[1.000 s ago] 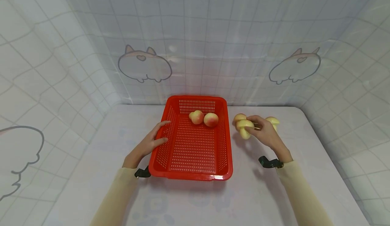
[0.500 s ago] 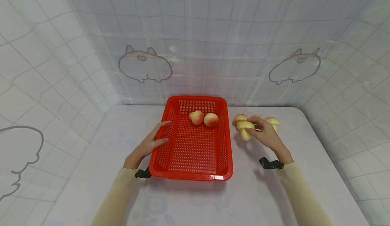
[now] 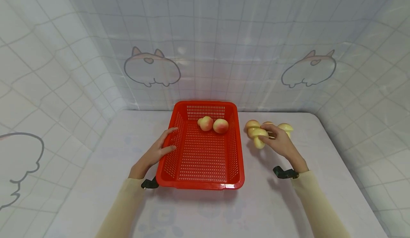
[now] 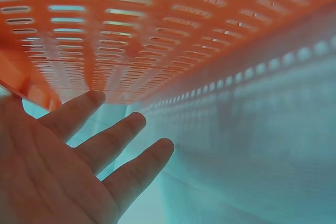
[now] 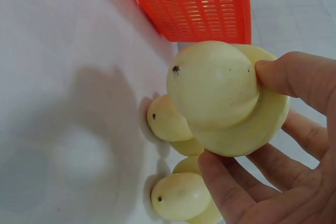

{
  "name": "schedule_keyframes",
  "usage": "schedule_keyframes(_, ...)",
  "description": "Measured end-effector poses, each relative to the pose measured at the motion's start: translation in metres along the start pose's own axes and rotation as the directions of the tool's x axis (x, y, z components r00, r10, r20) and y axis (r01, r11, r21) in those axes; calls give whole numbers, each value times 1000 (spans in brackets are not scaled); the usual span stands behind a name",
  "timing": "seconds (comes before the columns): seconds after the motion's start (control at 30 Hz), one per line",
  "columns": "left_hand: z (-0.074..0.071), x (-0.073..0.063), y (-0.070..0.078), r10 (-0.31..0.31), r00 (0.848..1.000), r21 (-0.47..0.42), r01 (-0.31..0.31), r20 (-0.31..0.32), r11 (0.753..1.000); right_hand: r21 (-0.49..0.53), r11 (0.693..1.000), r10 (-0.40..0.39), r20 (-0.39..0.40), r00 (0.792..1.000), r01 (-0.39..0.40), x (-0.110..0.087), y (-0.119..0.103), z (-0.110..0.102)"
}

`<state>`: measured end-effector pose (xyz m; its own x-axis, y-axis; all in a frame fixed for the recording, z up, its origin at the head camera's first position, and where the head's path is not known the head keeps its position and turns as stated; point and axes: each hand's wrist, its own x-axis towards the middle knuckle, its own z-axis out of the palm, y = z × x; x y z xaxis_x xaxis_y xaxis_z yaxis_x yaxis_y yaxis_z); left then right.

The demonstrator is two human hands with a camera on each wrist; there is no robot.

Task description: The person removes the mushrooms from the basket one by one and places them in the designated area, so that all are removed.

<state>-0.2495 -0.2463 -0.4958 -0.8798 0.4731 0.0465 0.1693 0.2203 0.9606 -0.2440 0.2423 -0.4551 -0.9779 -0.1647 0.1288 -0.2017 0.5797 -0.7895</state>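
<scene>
In the head view my right hand (image 3: 279,142) pinches a pale yellow toy mushroom (image 3: 259,136) between thumb and fingers. The right wrist view shows the mushroom's rounded stem (image 5: 210,85) turned toward the camera, raised off the table. More toy mushrooms lie beneath and behind it, such as one pale mushroom (image 5: 181,196). My left hand (image 3: 156,150) rests at the left rim of a red plastic basket (image 3: 205,185). Up close, its straight, spread fingers (image 4: 107,142) lie along the outside of the perforated wall; the thumb is hidden there.
Inside the basket, near its back wall, sit a red-and-yellow toy mushroom (image 3: 206,123) and a similar rounded piece (image 3: 221,126). Another mushroom (image 3: 286,127) lies right of my right hand. A patterned curtain (image 3: 211,52) closes off the back and sides of the white table (image 3: 198,216).
My right hand shifts very slightly right and toward me with the pinched toy mushroom. My left hand stays at the basket's rim.
</scene>
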Motion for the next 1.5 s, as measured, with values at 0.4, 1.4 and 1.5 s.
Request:
schedule_keyframes(0.4, 0, 0, 0, -6, 1000, -7, 6, -2, 1000, -6, 999, 32, 13, 999, -32, -7, 0, -2)
schedule_keyframes(1.4, 0, 2, -2, 5, 1000, -19, -5, 2, 1000, -18, 998, -54, 24, 998, 54, -4, 24, 18)
schedule_keyframes(1.5, 0, 2, -3, 10, 1000, -16, -10, 0, 1000, -23, 998, -50, 23, 998, 51, -4, 25, 19)
